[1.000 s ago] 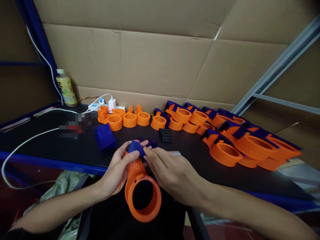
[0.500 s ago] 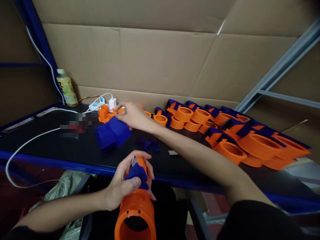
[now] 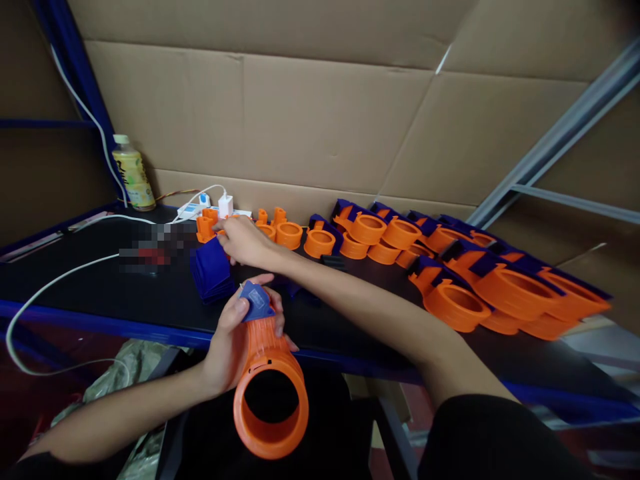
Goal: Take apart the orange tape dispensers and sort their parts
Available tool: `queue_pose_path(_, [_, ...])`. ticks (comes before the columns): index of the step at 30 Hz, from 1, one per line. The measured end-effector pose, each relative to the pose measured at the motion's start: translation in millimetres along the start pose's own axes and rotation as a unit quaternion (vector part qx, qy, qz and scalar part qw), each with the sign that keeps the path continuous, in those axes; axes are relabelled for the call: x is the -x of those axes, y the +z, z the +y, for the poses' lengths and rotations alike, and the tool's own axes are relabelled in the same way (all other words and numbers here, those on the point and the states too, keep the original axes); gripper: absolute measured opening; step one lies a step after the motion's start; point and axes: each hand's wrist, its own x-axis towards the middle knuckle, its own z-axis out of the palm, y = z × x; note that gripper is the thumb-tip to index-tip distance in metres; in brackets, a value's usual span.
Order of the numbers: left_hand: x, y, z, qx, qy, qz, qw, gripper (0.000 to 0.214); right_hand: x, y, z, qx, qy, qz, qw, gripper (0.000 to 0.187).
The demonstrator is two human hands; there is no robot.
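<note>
My left hand is wrapped round the neck of an orange tape dispenser, its thumb on a blue plastic piece at the top end. The dispenser's round opening faces me, below the hand. My right hand is stretched out over the table, its bent fingertips at the upper right edge of a stack of blue plastic pieces. Whatever those fingers pinch is hidden. Just behind them is an orange part, partly covered by the hand.
Several orange and blue tape dispensers crowd the right of the black table. Orange rings stand at the back. A power strip with a white charger and a drink bottle are farther left. A white cable hangs over the front edge.
My left hand has raised and turned the dispenser, so its ring faces me more. My right hand has moved slightly left. Blue pieces spread beside the stack no longer show there.
</note>
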Motion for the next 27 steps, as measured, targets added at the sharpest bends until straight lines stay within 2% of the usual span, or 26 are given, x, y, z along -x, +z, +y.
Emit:
queue_pose_path(4, [-1.0,0.3,3.6,0.032,-0.012,0.024,0.999,0.045,6.0,-7.8,13.9,-0.072,-0.03,0.0,0.997,0.039])
queue_pose_path(7, [-3.9,0.3,5.7,0.039,-0.025,0.062,0.997,0.043,14.5,-24.1,28.3,-0.155,-0.041,0.033,0.987,0.037])
queue_pose_path(9, [-6.3,-0.5,5.5,0.038,-0.031,0.079,0.996,0.039,29.4,-39.3,36.0,-0.208,-0.081,0.048,0.973,0.036])
queue_pose_path(11, [-8.2,-2.1,3.9,0.035,-0.042,0.086,0.995,0.039,52.6,-53.9,39.8,-0.216,-0.142,0.051,0.965,0.038])
queue_pose_path(14, [-9.0,-5.2,-0.2,0.021,-0.033,0.118,0.992,0.038,93.4,-66.3,38.3,-0.13,-0.231,0.081,0.961,0.04])
queue_pose_path(17, [-7.1,-7.2,-2.7,-0.002,-0.01,0.154,0.988,0.034,125.0,-63.1,33.3,0.031,-0.292,0.132,0.947,0.048])
queue_pose_path(20, [-4.9,-5.0,-0.6,-0.044,-0.01,0.124,0.991,0.029,139.0,-51.8,31.2,0.146,-0.309,0.175,0.923,0.045])
queue_pose_path(23, [-5.4,2.0,3.9,-0.071,-0.004,0.087,0.994,0.021,141.7,-42.5,34.3,0.165,-0.291,0.199,0.921,0.04])
queue_pose_path(27, [-10.5,12.5,5.9,-0.074,-0.002,0.089,0.993,0.021,141.7,-37.2,43.0,0.126,-0.268,0.209,0.932,0.037])
